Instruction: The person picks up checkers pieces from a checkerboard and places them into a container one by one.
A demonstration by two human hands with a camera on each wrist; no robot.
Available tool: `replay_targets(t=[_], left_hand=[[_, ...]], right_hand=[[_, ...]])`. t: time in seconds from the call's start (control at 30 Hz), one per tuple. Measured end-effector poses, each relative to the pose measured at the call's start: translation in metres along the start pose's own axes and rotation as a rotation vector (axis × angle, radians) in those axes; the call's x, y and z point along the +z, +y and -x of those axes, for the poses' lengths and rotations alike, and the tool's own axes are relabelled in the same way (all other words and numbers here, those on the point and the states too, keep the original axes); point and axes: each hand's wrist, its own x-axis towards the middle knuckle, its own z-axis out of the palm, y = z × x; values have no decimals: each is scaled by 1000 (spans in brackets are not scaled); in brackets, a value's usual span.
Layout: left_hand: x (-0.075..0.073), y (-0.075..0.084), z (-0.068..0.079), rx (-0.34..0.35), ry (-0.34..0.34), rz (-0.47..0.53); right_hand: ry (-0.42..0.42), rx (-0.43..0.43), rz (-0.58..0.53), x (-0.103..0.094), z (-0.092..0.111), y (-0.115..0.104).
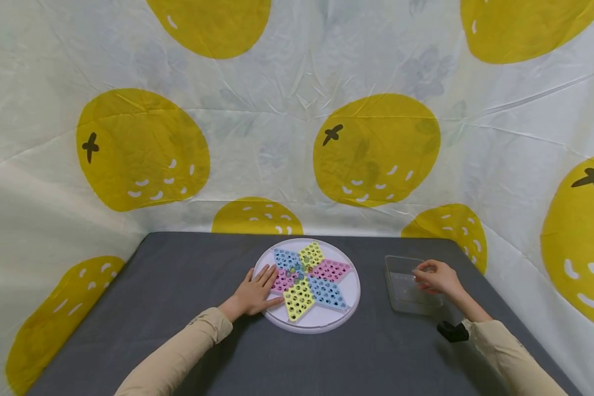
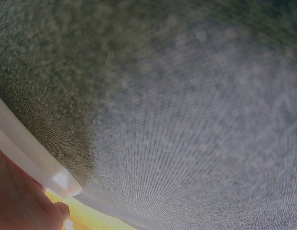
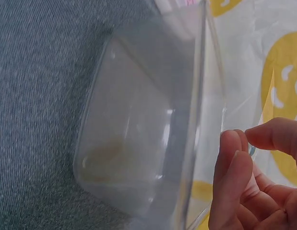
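Note:
A round white Chinese checkers board (image 1: 347,285) carries a star of pink, yellow and blue hole-filled points. Several glass marbles (image 1: 301,276) cluster about its centre. My left hand (image 1: 254,291) rests on the board's left side with fingers spread. Over the right part of a clear plastic box (image 1: 401,297) is my right hand (image 1: 441,278), thumb and fingertips together. In the right wrist view, a sliver of a small glassy marble (image 3: 253,151) shows between them, mostly hidden by the fingers. The box (image 3: 134,115) appears beside that hand, and no marbles can be made out inside it.
A dark grey cloth (image 1: 188,286) covers the table. White fabric (image 1: 267,137) printed with yellow fruit hangs behind and at both sides. A black device (image 1: 452,331) sits at the right wrist, just in front of the box.

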Motion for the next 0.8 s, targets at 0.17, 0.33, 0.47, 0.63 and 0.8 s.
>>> replay_targets(t=[0.17, 0.33, 0.47, 0.63, 0.8], left_hand=[[-1, 1, 1, -1, 2, -6], [-1, 1, 0, -7, 5, -2], [0, 0, -1, -13, 1, 0], [-1, 1, -1, -18, -6, -1], [0, 1, 0, -14, -8, 0]], right_hand=[[9, 20, 16, 0, -1, 3], [18, 26, 16, 0, -4, 5], [19, 24, 18, 0, -6, 6], [19, 26, 20, -1, -6, 7], [10, 36, 12, -1, -6, 6]])
